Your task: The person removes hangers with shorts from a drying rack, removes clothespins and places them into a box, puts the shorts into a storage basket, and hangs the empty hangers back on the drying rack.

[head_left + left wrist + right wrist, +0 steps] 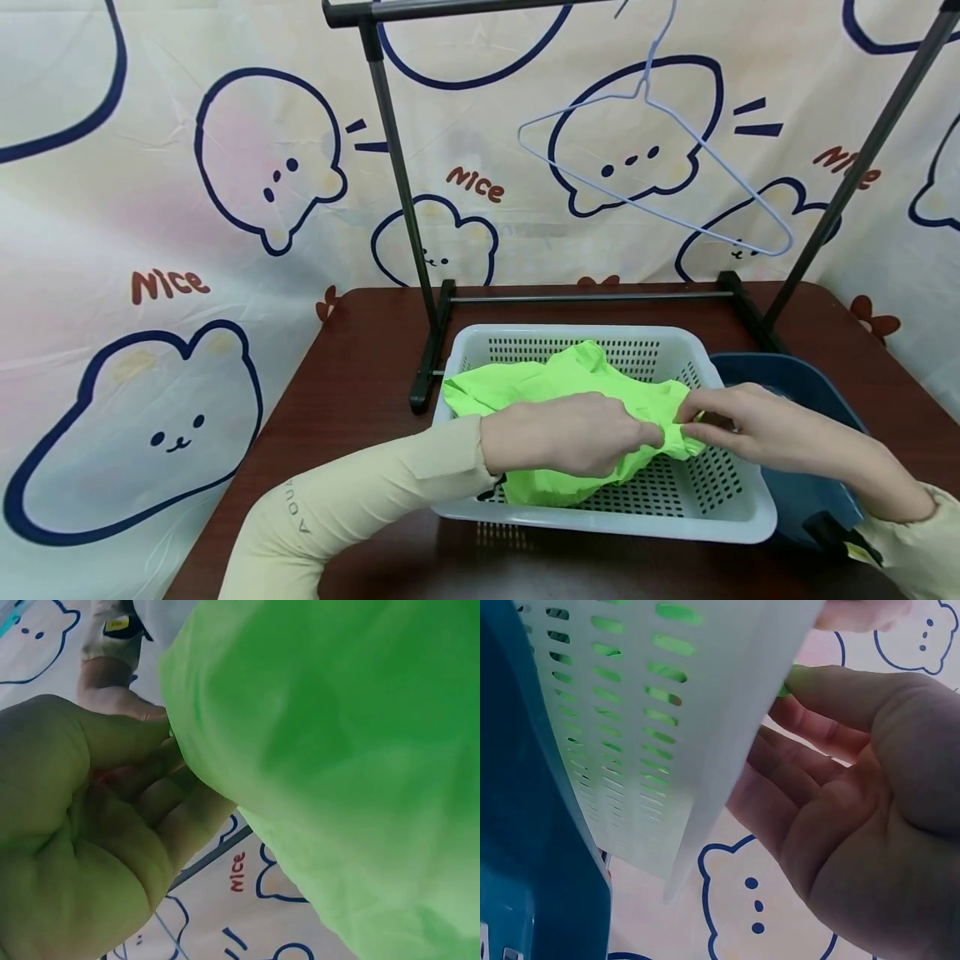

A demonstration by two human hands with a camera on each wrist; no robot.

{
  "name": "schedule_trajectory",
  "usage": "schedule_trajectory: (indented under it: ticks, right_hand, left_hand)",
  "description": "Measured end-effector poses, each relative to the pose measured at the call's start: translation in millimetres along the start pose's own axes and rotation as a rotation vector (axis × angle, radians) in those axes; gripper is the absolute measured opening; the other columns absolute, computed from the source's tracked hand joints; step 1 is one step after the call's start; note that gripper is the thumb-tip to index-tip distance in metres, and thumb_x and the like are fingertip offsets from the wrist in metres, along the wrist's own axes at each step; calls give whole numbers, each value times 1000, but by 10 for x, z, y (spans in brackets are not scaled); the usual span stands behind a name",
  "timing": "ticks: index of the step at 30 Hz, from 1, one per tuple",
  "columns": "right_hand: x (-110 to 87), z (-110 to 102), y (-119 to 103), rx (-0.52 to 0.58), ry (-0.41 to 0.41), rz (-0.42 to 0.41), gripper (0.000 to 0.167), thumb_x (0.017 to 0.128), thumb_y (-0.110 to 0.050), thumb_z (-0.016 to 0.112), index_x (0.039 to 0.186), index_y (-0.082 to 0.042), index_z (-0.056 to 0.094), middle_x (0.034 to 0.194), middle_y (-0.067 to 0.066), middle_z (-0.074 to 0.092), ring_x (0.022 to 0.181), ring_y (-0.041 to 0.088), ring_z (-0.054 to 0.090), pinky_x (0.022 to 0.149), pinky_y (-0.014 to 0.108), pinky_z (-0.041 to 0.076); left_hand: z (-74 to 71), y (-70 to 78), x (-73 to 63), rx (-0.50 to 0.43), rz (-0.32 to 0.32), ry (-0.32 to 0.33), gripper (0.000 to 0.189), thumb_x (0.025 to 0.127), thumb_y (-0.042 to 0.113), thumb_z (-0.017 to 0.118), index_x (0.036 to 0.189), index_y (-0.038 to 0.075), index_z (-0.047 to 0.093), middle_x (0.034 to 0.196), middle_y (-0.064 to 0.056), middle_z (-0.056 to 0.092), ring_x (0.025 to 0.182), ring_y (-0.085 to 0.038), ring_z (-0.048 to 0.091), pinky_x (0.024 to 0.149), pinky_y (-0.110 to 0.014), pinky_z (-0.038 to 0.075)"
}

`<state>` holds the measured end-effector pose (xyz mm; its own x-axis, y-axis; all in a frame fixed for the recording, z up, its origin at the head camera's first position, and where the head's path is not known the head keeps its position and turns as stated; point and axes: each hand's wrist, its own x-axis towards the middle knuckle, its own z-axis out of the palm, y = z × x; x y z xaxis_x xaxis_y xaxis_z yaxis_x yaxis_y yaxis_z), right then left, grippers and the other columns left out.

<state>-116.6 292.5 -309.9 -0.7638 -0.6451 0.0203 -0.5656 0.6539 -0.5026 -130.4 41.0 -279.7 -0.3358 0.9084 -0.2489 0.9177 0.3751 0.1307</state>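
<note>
A crumpled neon-green garment (pixel 555 387) lies in a white perforated basket (pixel 600 529); its exact kind cannot be told. My left hand (pixel 573 433) reaches over the basket and pinches the cloth, which fills much of the left wrist view. Close by on the right, my right hand (pixel 757 425) pinches the cloth's right end between thumb and fingers, above the basket's right side. In the right wrist view the basket wall (pixel 697 750) covers most of the garment, and green shows through its holes.
A dark blue basin (pixel 802 383) stands against the basket's right side. Behind the basket, a black rack (pixel 397 158) rises from the brown table (pixel 352 383). From above hangs a light blue hanger (pixel 600 179), in front of a patterned curtain (pixel 285 267).
</note>
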Motion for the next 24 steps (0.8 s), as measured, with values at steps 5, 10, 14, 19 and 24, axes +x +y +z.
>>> schedule_trajectory:
  ticks: [5, 10, 14, 19, 24]
  right_hand:
    - [3, 3, 9, 50, -78, -3, 8, 98, -28, 60, 104, -30, 64, 92, -16, 64, 73, -2, 56, 61, 19, 47]
    - [27, -3, -5, 74, -145, -27, 10, 99, -28, 59, 106, -29, 65, 89, -16, 63, 72, -1, 56, 60, 19, 47]
    - [57, -14, -37, 96, -182, -27, 10, 99, -30, 58, 106, -28, 66, 82, -14, 59, 70, -1, 56, 60, 20, 47]
    - [49, -73, -76, 56, -125, 4, 13, 99, -31, 58, 107, -25, 66, 79, -13, 59, 68, -1, 55, 59, 20, 47]
    - [49, -162, -87, -58, -9, 3, 11, 99, -26, 58, 105, -23, 66, 78, -15, 56, 66, -4, 49, 56, 19, 44]
  left_hand:
    - [76, 29, 45, -49, -18, -137, 42, 102, 23, 51, 144, 28, 46, 117, 13, 66, 83, 0, 60, 78, -14, 48]
    - [37, 12, 21, -117, -5, -187, 46, 103, 31, 49, 148, 30, 38, 95, 12, 65, 79, -2, 60, 75, -16, 46]
    - [-100, -54, -84, -137, 48, -143, 42, 103, 32, 49, 143, 23, 45, 92, 12, 63, 80, 0, 58, 76, -14, 45]
    - [-238, -176, -249, -128, 79, -50, 30, 104, 30, 49, 128, 16, 59, 97, 12, 66, 79, 1, 59, 76, -14, 45]
    - [-308, -286, -429, -126, 47, 25, 29, 103, 28, 49, 125, 15, 63, 112, 9, 69, 90, 1, 62, 84, -16, 48]
